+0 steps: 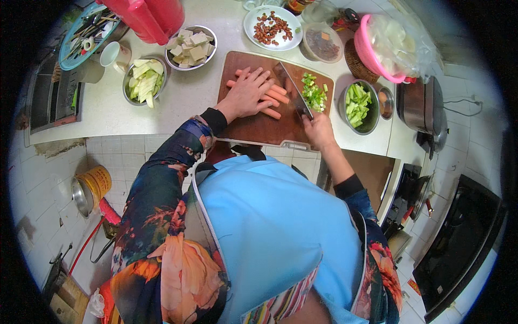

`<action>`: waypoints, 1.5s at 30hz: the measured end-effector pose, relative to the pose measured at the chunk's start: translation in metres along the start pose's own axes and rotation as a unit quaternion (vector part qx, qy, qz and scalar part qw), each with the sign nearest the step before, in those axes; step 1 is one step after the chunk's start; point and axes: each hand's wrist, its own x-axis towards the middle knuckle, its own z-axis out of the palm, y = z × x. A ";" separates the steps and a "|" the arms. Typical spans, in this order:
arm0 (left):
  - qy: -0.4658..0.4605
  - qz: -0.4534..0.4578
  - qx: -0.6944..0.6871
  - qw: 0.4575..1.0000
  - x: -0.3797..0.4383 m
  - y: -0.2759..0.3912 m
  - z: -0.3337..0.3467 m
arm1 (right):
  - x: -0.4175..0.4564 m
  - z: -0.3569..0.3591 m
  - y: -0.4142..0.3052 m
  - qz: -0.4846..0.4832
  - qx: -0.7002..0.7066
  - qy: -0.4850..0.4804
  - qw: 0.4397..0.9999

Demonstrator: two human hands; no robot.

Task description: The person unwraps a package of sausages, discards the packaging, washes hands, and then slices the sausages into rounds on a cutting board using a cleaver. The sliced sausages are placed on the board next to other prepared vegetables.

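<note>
Several pink-orange sausages [277,95] lie side by side on a brown cutting board [259,131]. My left hand [249,92] rests flat across them, pressing them together. My right hand [319,128] grips a kitchen knife [294,90] by its handle. The blade stands on edge, slanting away from me, between the sausage ends and a small pile of chopped scallions [314,92]. The sausages look whole where they show; their middles are hidden under my left hand.
Left of the board stand bowls of sliced pale-green vegetable [143,83] and tofu cubes [191,48]. Behind it is a plate of peanuts [273,27]. On the right are a bowl of cut green vegetable [358,106], a small bowl with eggs [384,101] and a pink basket [370,52].
</note>
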 end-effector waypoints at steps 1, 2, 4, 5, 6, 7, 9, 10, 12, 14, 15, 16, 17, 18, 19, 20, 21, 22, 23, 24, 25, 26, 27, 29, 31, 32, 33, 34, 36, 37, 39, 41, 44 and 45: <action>0.006 0.008 -0.001 1.000 -0.001 -0.001 0.000 | -0.001 0.001 -0.001 0.001 0.005 0.003 1.000; 0.012 0.016 -0.001 1.000 -0.001 -0.002 0.000 | -0.001 0.003 -0.002 0.003 0.010 0.006 1.000; 0.084 0.039 -0.007 0.996 0.003 -0.001 0.003 | -0.001 -0.001 -0.004 0.002 0.003 0.011 1.000; 0.119 0.050 -0.010 0.992 0.007 -0.001 0.004 | -0.001 -0.005 -0.006 0.000 -0.008 0.012 1.000; 0.118 0.074 -0.050 0.989 0.009 -0.004 0.009 | -0.001 -0.010 -0.010 -0.004 -0.019 0.011 1.000; 0.117 0.097 -0.091 0.984 0.015 -0.009 0.014 | -0.002 -0.014 -0.014 0.003 -0.010 0.008 1.000; 0.122 0.123 -0.137 0.975 0.019 -0.010 0.023 | -0.003 -0.024 -0.023 0.020 0.008 0.004 1.000; 0.127 0.124 -0.139 0.974 0.020 -0.008 0.023 | -0.002 -0.031 -0.030 0.016 -0.014 -0.011 1.000; 0.149 0.130 -0.142 0.970 0.022 -0.006 0.022 | -0.001 -0.040 -0.039 0.009 -0.036 -0.036 0.999; 0.180 0.139 -0.144 0.963 0.023 -0.003 0.019 | 0.000 -0.044 -0.045 0.014 -0.050 -0.053 0.997; 0.179 0.139 -0.147 0.963 0.024 -0.003 0.019 | 0.000 -0.044 -0.048 0.023 -0.053 -0.057 0.997; 0.179 0.139 -0.149 0.963 0.025 -0.004 0.019 | 0.001 -0.044 -0.049 0.031 -0.056 -0.061 0.996; 0.178 0.138 -0.152 0.962 0.025 -0.004 0.019 | 0.002 -0.043 -0.049 0.033 -0.065 -0.062 0.995; 0.176 0.135 -0.152 0.963 0.025 -0.004 0.020 | 0.003 -0.041 -0.047 0.034 -0.074 -0.064 0.995; 0.174 0.131 -0.151 0.964 0.025 -0.004 0.020 | 0.005 -0.039 -0.046 0.035 -0.084 -0.065 0.994; 0.172 0.127 -0.151 0.965 0.024 -0.004 0.020 | 0.008 -0.034 -0.042 0.029 -0.083 -0.065 0.994; 0.174 0.128 -0.153 0.964 0.025 -0.004 0.021 | 0.011 -0.027 -0.035 0.024 -0.083 -0.063 0.994; 0.176 0.128 -0.154 0.964 0.026 -0.005 0.023 | 0.014 -0.020 -0.029 0.019 -0.083 -0.062 0.994; 0.178 0.129 -0.155 0.963 0.026 -0.005 0.024 | 0.015 -0.011 -0.024 0.024 -0.080 -0.050 0.995; 0.177 0.125 -0.157 0.963 0.025 -0.005 0.024 | 0.016 0.001 -0.020 0.028 -0.077 -0.039 0.996; 0.176 0.122 -0.159 0.964 0.024 -0.004 0.023 | 0.015 0.009 -0.021 0.033 -0.073 -0.027 0.996; 0.175 0.119 -0.160 0.964 0.023 -0.003 0.021 | 0.011 0.016 -0.024 -0.002 -0.059 0.028 0.998; 0.170 0.116 -0.151 0.967 0.023 -0.003 0.021 | 0.010 0.015 -0.025 -0.003 -0.050 0.025 0.998; 0.159 0.111 -0.135 0.972 0.021 -0.003 0.021 | 0.010 0.011 -0.026 -0.002 -0.032 0.019 0.999; 0.158 0.115 -0.132 0.972 0.022 -0.003 0.020 | 0.010 -0.001 -0.025 -0.005 -0.025 0.004 1.000; 0.157 0.117 -0.130 0.972 0.022 -0.004 0.020 | 0.010 -0.008 -0.027 -0.007 -0.022 -0.003 1.000; 0.165 0.118 -0.126 0.971 0.023 -0.004 0.022 | 0.008 -0.017 -0.032 -0.010 -0.024 -0.008 1.000; 0.171 0.118 -0.120 0.971 0.023 -0.006 0.024 | 0.003 -0.026 -0.039 -0.013 -0.024 -0.015 1.000; 0.179 0.118 -0.118 0.970 0.021 -0.005 0.027 | 0.000 -0.040 -0.051 0.011 -0.049 -0.054 0.997; 0.181 0.117 -0.121 0.969 0.020 -0.005 0.027 | 0.000 -0.039 -0.053 0.018 -0.061 -0.063 0.996; 0.180 0.118 -0.125 0.969 0.019 -0.005 0.025 | 0.002 -0.036 -0.057 0.032 -0.086 -0.082 0.992; 0.172 0.121 -0.128 0.969 0.018 -0.005 0.023 | 0.009 -0.022 -0.046 0.033 -0.097 -0.081 0.991; 0.162 0.113 -0.133 0.971 0.019 -0.004 0.023 | 0.019 -0.002 -0.035 0.039 -0.079 -0.069 0.994; 0.165 0.111 -0.139 0.970 0.019 -0.005 0.024 | 0.020 0.003 -0.034 0.040 -0.068 -0.064 0.995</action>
